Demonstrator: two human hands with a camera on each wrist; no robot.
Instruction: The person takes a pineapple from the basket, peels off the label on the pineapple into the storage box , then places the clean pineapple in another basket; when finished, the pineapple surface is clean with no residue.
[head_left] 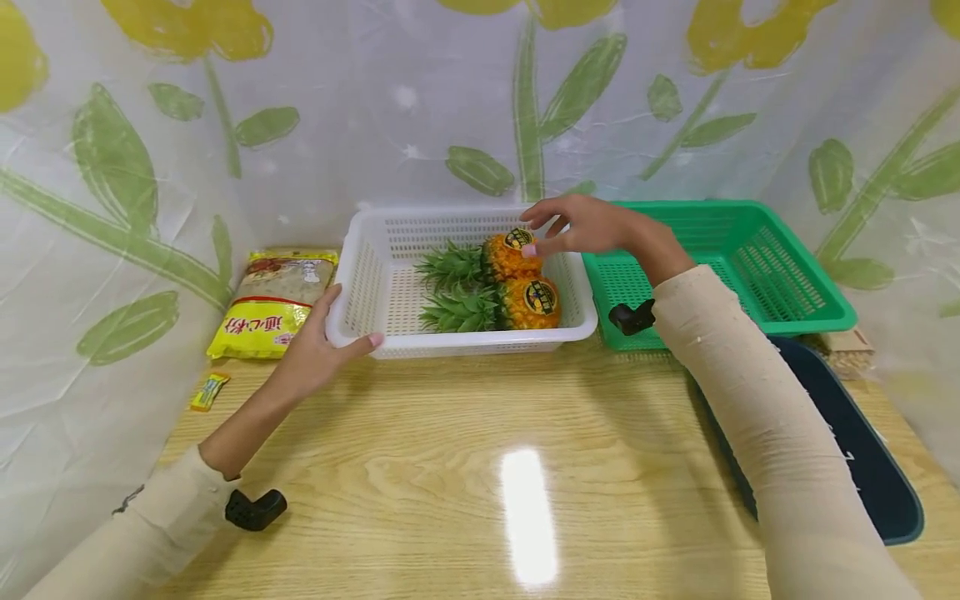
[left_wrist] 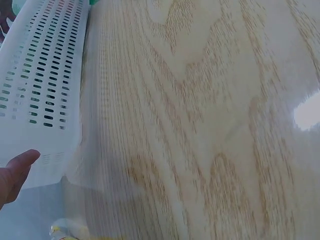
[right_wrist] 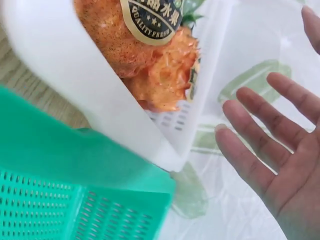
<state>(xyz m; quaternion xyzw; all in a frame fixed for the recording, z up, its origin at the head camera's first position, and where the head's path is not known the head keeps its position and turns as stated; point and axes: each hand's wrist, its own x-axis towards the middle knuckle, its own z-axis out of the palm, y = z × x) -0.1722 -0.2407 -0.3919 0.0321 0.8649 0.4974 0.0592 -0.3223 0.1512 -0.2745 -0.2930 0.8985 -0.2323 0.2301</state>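
Note:
A white slotted basket (head_left: 465, 340) stands on the wooden table and holds two pineapples lying side by side, the far one (head_left: 510, 254) and the near one (head_left: 528, 302), leaves pointing left. My left hand (head_left: 315, 346) rests against the basket's near-left corner, fingers along the left wall and thumb (left_wrist: 17, 167) by the front wall (left_wrist: 40, 75). My right hand (head_left: 585, 229) hovers over the far pineapple with fingers spread and holds nothing; whether a fingertip touches the fruit is unclear. The right wrist view shows the open palm (right_wrist: 280, 165) beside the labelled pineapples (right_wrist: 115, 40).
A green basket (head_left: 750, 250) sits against the white one's right side. A yellow food packet (head_left: 273, 304) and a small yellow sachet (head_left: 210, 390) lie left of the white basket. A dark blue tray (head_left: 862, 450) lies at the table's right edge. A flower-printed sheet surrounds the table.

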